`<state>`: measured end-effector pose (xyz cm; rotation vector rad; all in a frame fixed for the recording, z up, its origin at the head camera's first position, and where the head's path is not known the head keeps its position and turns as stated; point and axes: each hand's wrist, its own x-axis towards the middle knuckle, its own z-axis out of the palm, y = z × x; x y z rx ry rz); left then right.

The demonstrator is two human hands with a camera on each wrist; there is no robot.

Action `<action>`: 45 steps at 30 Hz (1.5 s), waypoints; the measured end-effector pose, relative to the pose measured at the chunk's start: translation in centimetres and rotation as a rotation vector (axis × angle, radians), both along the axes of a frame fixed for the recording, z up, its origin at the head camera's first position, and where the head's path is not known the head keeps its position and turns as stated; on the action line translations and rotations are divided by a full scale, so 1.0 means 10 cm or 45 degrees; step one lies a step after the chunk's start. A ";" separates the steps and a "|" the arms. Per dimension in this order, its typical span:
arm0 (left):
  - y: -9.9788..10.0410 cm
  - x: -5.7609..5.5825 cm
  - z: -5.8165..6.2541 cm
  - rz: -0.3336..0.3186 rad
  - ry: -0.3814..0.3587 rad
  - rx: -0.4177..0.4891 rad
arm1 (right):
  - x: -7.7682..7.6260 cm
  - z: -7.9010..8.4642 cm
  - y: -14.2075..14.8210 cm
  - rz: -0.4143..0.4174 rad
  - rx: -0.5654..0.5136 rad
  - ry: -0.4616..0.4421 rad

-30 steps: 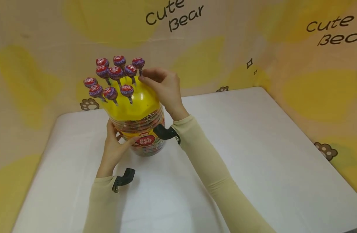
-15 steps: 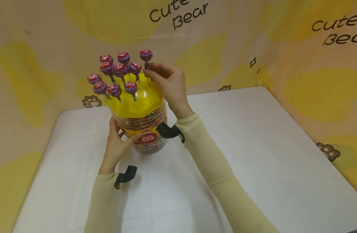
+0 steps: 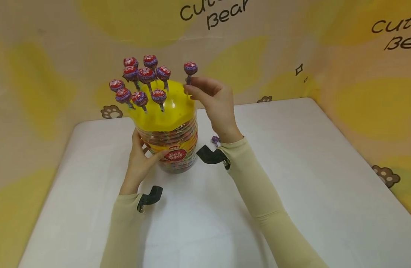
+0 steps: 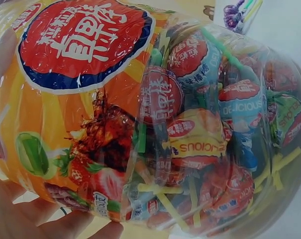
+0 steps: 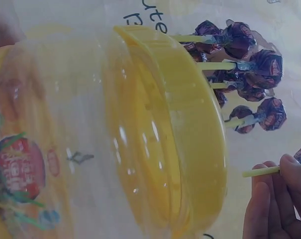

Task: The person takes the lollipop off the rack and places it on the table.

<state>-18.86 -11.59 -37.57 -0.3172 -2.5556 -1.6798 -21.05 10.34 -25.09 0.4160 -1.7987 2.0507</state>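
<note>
A clear plastic jar [image 3: 178, 139] with a yellow lid [image 3: 173, 119] and a fruit-printed label stands on the table, filled with wrapped lollipops [image 4: 190, 134]. Several purple-and-red lollipops [image 3: 146, 75] stick up from the lid. My left hand [image 3: 138, 167] grips the jar's left side, thumb on the label. My right hand [image 3: 218, 106] pinches one lollipop [image 3: 190, 68] by its stick, head up, near the lid's right edge. In the right wrist view the lower end of the yellow stick [image 5: 259, 172] shows bare, apart from the lid.
Behind my right wrist, a purple lollipop [image 3: 215, 140] lies on the white table [image 3: 292, 167]; the left wrist view shows several purple lollipops [image 4: 235, 17] lying together. A yellow printed cloth [image 3: 275, 56] hangs behind the table.
My right hand has drawn the lollipop away from the lid toward the right. My left hand keeps its hold on the jar. The camera view has shifted, and a purple lollipop now shows on the table.
</note>
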 end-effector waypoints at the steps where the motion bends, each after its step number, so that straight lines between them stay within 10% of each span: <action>1: 0.01 -0.01 0.00 -0.005 -0.002 0.000 | 0.01 -0.02 0.04 -0.006 -0.005 -0.001; 28: 0.14 -0.10 0.04 -0.036 0.012 -0.002 | 0.22 -0.66 0.83 -0.159 -0.033 -0.153; 45: -0.01 -0.02 0.02 0.015 0.016 -0.021 | 0.07 -1.35 1.22 -0.146 0.140 -0.640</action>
